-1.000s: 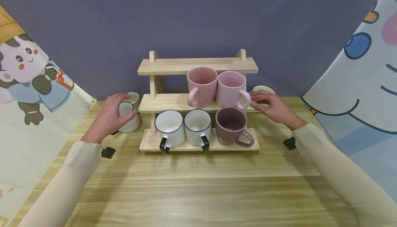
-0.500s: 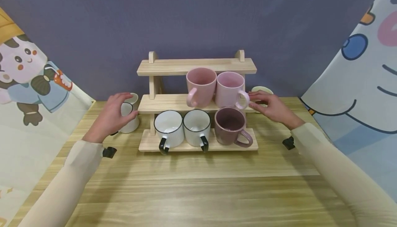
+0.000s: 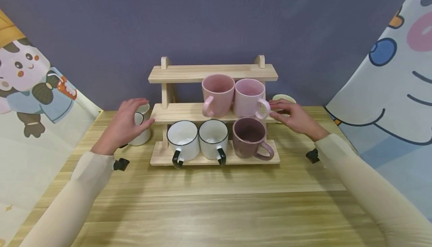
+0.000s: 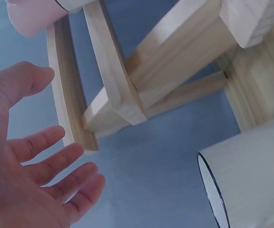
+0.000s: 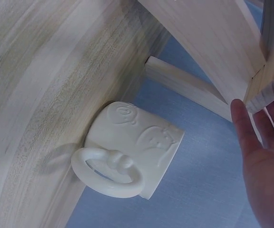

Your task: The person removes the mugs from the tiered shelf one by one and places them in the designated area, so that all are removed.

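Note:
My left hand [image 3: 126, 127] hovers off the left end of the wooden tiered rack [image 3: 175, 111], thumb and fingers spread with nothing between them. Behind it stand a white black-rimmed mug [image 3: 143, 136] and a pale cup [image 3: 144, 109], both partly hidden. At the rack's right end, my right hand [image 3: 291, 116] has its fingertips right at the end of the middle shelf, beside a light pink mug's [image 3: 249, 99] handle. A pink mug [image 3: 218, 96] shares that shelf. The lowest shelf carries two white black-handled mugs [image 3: 183, 140] and a mauve mug [image 3: 249, 138].
A cream mug [image 5: 132, 137] with raised figures stands on the table [image 3: 216, 205] beyond the right hand. The dark blue-grey wall [image 3: 216, 18] rises behind the rack. Printed cartoon panels flank the table, one on the left [image 3: 40, 157] and one on the right [image 3: 381, 101].
My left hand has drifted slightly right, closer to the rack's left end. The right hand stays by the right end of the middle shelf. The view has shifted a little; the mugs keep their places.

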Demonstrator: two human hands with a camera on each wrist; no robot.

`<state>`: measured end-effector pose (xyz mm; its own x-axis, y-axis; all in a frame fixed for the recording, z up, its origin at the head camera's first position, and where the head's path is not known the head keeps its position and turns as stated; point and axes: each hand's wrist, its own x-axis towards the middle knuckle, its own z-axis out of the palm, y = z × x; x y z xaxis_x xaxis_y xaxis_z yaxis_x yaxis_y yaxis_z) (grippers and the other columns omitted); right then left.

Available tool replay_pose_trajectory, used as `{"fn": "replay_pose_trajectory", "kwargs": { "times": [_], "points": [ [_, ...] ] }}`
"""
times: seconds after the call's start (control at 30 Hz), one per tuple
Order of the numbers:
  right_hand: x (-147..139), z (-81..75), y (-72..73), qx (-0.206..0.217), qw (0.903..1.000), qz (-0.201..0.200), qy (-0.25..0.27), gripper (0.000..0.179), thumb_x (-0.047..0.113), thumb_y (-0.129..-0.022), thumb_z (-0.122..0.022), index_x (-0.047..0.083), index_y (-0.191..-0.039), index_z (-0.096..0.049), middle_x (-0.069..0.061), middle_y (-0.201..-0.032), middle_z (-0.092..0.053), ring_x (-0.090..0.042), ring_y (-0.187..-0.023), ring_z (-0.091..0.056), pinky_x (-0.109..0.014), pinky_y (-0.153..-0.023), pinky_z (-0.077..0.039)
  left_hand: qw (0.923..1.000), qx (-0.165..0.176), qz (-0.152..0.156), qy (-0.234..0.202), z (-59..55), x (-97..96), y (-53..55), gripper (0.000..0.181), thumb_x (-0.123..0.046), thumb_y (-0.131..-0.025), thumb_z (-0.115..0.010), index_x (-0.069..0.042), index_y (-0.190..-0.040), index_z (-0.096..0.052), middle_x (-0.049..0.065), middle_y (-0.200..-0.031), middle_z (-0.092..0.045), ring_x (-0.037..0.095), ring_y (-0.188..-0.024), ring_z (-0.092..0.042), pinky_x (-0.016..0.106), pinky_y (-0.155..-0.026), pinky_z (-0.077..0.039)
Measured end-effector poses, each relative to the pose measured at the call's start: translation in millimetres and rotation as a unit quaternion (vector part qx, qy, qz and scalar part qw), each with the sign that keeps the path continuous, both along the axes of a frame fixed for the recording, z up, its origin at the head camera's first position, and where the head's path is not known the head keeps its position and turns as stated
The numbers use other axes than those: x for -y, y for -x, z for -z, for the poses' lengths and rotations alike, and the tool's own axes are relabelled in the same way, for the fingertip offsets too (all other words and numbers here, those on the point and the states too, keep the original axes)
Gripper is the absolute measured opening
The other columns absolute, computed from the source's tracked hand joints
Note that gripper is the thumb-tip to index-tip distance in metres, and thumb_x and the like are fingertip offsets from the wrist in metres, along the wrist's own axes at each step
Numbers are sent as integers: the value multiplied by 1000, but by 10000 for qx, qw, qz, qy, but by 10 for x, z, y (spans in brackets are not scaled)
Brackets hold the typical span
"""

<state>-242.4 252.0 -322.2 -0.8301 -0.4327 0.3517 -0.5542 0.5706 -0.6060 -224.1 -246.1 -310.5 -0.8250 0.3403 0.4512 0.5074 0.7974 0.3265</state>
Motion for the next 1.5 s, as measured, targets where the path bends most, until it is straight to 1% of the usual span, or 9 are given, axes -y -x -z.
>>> {"fn": "replay_pose_trajectory", "kwargs": {
  "times": [0.27, 0.37, 0.63, 0.8, 1.0, 1.07, 1.27, 1.37, 1.5],
  "points": [
    [-1, 5, 5, -9, 10000, 33, 6, 28, 3, -90, -63, -5, -117, -62, -18, -123, -57, -28, -115, -50, -14, -85, -42, 9997, 27, 234, 43, -83, -181, 29, 54, -19, -85, -69, 7, -128, -49, 23, -132, -45, 40, -121, -36, 52, -99, -29],
    [3, 8, 5, -49, 10000, -14, 11, 28, 2, -90, -63, -5, -117, -62, -19, -122, -57, -29, -114, -50, -10, -84, -40, 9996, 39, 264, 39, -111, -237, 43, 54, -21, -86, -69, 6, -128, -49, 22, -132, -45, 39, -121, -36, 52, -99, -29],
    [11, -2, -4, -60, 10000, -11, -7, 27, 0, -89, -63, -6, -116, -62, -19, -122, -56, -29, -114, -50, -10, -83, -40, 9994, 38, 329, -52, -187, -342, 56, 56, -24, -86, -69, 4, -129, -49, 19, -133, -45, 36, -122, -37, 50, -99, -30],
    [12, -7, -6, 10, 10000, 68, -65, 28, 2, -90, -63, -5, -117, -62, -18, -123, -56, -27, -115, -50, -20, -85, -44, 9994, 55, 340, -31, -251, -415, 54, 57, -28, -87, -67, 3, -131, -48, 18, -134, -44, 35, -122, -36, 50, -99, -30],
    [17, -9, -12, 25, 10000, 34, -9, 28, 1, -90, -62, -6, -117, -62, -19, -123, -56, -29, -114, -50, -44, -87, -48, 9994, -65, 343, -9, -342, -538, 52, 56, -29, -87, -67, 1, -131, -49, 16, -134, -45, 34, -122, -37, 49, -97, -33],
    [8, 8, -7, 31, 10000, 20, 34, 28, 1, -89, -63, -5, -116, -62, -19, -123, -56, -29, -114, -50, -44, -87, -48, 9992, -84, 397, -55, -365, -587, 55, 56, -28, -86, -68, 1, -131, -49, 16, -133, -46, 33, -121, -38, 48, -97, -33],
    [-85, 178, 132, -4, 10000, 26, 33, 28, 5, -90, -63, -2, -117, -63, -15, -124, -56, -27, -115, -50, -16, -84, -44, 9988, -97, 478, -37, -426, -718, 53, 57, -29, -85, -69, 0, -131, -49, 15, -133, -47, 32, -125, -36, 46, -102, -29],
    [-151, 278, 231, -24, 10000, -2, 66, 28, 8, -91, -64, 1, -118, -64, -12, -125, -57, -24, -116, -50, -20, -86, -45, 9985, -170, 513, -8, -466, -779, 60, 58, -30, -86, -68, -1, -131, -49, 14, -133, -48, 31, -127, -36, 45, -104, -28],
    [-183, 306, 276, -41, 9999, -28, 87, 28, 13, -91, -64, 3, -118, -64, -8, -125, -57, -21, -116, -50, -36, -88, -48, 9981, -282, 557, 13, -526, -862, 71, 58, -32, -86, -68, 0, -131, -49, 14, -131, -49, 31, -125, -38, 43, -104, -29]
  ]
}}
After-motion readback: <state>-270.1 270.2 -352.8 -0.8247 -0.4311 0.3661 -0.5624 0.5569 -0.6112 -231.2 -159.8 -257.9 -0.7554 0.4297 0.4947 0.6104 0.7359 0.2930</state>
